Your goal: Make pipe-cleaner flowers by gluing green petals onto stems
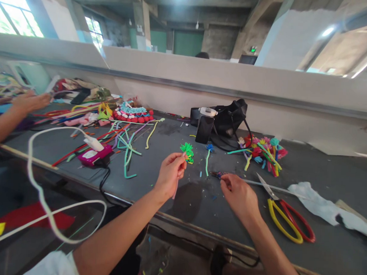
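a pale pink stem [175, 190] is pinched between the closed fingers of the left hand [169, 175], raised over the dark table [149, 160], its lower end hanging below the palm. just past those fingers, at one o'clock, a green fuzzy flower [186, 149] is seen; whether it is joined to the stem cannot be told. a dark pointed tool [216, 174] is found at ten o'clock, by the curled fingers of the right hand [241, 195]; whether it is gripped cannot be made out. from that hand, a blue flower [210, 147] is laid at eleven o'clock, a heap of colorful flowers [267, 150] at one, and scissors [279, 200] at four. a magenta box [103, 154] is set at nine o'clock from the left hand; another person's hand [31, 101] is glimpsed at ten.
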{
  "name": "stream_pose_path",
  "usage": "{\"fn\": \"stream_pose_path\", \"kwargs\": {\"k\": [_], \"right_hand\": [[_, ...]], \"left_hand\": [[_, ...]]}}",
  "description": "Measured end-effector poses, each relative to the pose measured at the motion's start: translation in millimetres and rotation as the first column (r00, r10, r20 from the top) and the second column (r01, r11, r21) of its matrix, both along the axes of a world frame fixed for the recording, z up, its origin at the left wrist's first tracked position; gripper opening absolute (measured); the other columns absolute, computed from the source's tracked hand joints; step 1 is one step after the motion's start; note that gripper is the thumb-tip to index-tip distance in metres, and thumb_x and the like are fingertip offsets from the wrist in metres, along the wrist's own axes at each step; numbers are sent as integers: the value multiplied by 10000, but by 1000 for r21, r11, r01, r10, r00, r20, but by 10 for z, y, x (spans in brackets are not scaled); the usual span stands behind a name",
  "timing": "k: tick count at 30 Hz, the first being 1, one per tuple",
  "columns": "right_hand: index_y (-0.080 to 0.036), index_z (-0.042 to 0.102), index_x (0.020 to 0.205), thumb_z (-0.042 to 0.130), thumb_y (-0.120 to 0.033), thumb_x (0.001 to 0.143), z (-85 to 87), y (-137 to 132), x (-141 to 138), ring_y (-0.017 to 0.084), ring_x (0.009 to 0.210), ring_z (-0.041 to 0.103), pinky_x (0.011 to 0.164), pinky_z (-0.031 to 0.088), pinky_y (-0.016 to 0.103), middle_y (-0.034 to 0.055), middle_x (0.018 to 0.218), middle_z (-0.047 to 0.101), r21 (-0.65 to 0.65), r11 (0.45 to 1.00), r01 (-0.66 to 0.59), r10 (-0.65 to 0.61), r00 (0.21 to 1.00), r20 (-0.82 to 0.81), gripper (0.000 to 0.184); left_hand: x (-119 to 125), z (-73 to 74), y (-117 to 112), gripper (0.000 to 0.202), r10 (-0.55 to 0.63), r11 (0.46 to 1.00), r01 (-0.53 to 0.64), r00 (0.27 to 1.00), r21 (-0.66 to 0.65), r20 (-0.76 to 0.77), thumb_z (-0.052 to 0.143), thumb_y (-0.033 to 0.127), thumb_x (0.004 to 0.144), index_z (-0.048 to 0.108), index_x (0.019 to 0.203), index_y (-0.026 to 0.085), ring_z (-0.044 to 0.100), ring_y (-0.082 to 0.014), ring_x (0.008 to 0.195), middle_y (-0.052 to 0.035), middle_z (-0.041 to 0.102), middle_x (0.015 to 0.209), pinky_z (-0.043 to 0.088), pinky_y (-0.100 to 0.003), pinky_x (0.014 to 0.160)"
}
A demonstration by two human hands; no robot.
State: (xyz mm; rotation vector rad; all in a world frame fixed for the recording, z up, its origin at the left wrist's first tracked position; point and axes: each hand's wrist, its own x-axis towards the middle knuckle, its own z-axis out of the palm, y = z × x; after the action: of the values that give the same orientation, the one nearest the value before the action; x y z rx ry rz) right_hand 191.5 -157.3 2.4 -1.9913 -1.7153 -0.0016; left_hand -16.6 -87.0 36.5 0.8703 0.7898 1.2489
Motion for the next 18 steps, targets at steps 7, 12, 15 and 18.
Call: {"fn": "stream_pose_path", "kwargs": {"k": [7,12,15,18], "right_hand": [[-221,676,883,479,-460,944,158,-27,225,257,828,700,561,399,288,81,903,742,-280,922,267,-217,956,198,316],[-174,676,914,431,-558,942,187,-74,295,355,914,701,650,493,384,164,950,727,-344,861,374,-256,904,342,456],[-162,683,895,380,-624,935,182,-82,290,386,945,694,713,511,439,187,969,727,-436,818,376,-259,916,305,554],[-168,669,941,352,-640,933,144,-60,278,384,968,689,736,513,456,178,1009,724,-499,805,320,-229,944,237,569]], "left_hand": [[15,-11,-6,183,-39,998,40,999,-48,18,715,263,683,619,779,141,298,-14,373,53,501,540,126,-196,395],[44,-29,-31,169,-85,993,86,996,-75,16,714,259,684,614,756,143,288,-12,365,51,499,531,109,-199,392],[55,-45,-41,160,-109,991,110,994,-74,14,707,254,695,618,763,141,286,-12,368,48,499,535,107,-200,392],[59,-59,-44,153,-127,989,127,992,-79,7,700,251,709,620,776,139,283,-13,370,49,490,534,106,-202,393]]}}
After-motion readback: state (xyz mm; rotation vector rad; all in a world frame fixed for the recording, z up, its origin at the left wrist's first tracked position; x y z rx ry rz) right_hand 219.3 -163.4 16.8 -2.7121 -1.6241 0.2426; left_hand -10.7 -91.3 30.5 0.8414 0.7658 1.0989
